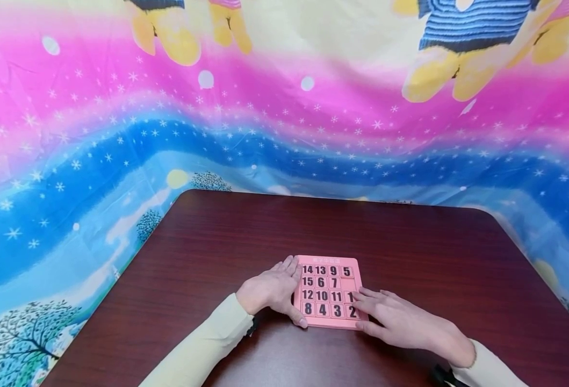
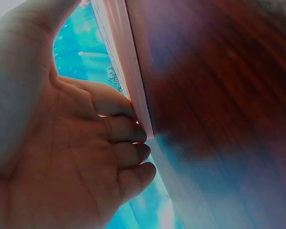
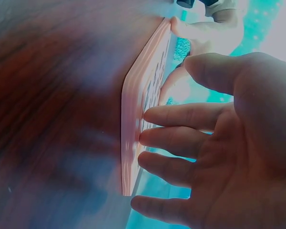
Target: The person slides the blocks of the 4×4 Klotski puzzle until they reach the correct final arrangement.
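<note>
A pink number slide puzzle lies flat on the table, its tiles bearing black numerals. Its top row reads 14, 13, 9, 5; a gap shows at the right end of the second row, after 7. Along the puzzle's left side rests my left hand, with extended fingers by the upper corner and the thumb at the lower corner. In the left wrist view, its fingertips touch the frame's side. My right hand lies over the right edge, fairly straight fingers at tiles 1 and 2, partly covering them.
The dark reddish-brown table has rounded far corners. Behind and beside it hangs a colourful printed cloth with snowflakes, trees and cartoon figures. Dark straps show at both wrists, below pale sleeves.
</note>
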Demonstrator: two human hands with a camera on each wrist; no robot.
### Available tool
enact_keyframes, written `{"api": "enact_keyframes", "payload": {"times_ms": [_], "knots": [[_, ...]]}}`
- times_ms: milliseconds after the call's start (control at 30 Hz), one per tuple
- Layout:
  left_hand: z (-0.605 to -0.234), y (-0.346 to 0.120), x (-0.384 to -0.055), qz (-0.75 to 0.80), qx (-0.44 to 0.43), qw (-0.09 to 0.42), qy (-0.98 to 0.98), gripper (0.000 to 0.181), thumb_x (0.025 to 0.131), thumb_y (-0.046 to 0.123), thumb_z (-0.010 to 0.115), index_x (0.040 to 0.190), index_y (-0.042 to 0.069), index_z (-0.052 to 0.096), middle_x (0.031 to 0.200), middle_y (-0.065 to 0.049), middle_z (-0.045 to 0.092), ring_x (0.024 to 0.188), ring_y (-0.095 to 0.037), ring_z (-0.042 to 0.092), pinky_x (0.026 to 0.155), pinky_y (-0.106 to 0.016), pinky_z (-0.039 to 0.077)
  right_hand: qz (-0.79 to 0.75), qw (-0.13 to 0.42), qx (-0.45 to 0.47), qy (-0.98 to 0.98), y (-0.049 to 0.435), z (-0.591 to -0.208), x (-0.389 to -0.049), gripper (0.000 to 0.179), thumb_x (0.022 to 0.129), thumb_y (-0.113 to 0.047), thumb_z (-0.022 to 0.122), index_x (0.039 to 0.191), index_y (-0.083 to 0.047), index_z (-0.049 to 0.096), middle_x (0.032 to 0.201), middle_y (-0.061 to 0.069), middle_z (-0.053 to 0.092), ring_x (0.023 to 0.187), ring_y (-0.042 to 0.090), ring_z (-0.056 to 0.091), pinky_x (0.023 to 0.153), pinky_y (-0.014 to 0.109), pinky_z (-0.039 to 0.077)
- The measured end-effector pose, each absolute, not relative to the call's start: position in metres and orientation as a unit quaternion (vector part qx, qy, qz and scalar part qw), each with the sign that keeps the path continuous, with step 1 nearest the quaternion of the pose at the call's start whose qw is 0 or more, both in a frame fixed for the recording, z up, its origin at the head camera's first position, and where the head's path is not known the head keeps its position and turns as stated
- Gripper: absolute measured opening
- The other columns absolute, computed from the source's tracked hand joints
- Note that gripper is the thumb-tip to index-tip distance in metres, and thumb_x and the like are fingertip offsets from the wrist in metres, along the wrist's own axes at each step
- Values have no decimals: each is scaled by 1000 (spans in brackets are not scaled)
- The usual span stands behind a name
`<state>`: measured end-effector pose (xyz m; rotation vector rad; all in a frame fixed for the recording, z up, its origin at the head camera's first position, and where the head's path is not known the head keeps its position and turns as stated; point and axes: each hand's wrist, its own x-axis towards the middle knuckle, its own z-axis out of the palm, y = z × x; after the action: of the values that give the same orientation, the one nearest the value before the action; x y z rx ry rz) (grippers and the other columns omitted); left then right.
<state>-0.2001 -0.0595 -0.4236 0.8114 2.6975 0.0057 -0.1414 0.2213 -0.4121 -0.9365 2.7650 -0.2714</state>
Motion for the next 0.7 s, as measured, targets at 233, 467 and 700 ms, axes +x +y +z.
{"api": "enact_keyframes", "payload": {"times_ms": [233,467,700], "knots": [[-425,-60,-200,4,282,163,945,131,63,76,74,156,2,19,165,-17,11,154,-27,10,126,-35,16,-100,117,-311,938,221,-411,-145,54,98,-48,53,136,-10,59,145,9,54,140,33,44,109,62,39],[-425,-60,-199,4,282,163,946,132,63,76,74,156,2,18,165,-16,11,154,-27,10,126,-35,17,-92,118,-312,938,221,-411,-145,54,98,-47,52,137,-11,59,146,9,54,140,32,45,109,61,39],[-424,-60,-200,3,285,162,945,131,63,76,74,156,1,19,165,-16,12,154,-27,10,126,-35,16,-90,101,-324,936,222,-411,-145,50,99,-46,51,134,-11,61,144,11,55,137,33,47,106,63,40]]}}
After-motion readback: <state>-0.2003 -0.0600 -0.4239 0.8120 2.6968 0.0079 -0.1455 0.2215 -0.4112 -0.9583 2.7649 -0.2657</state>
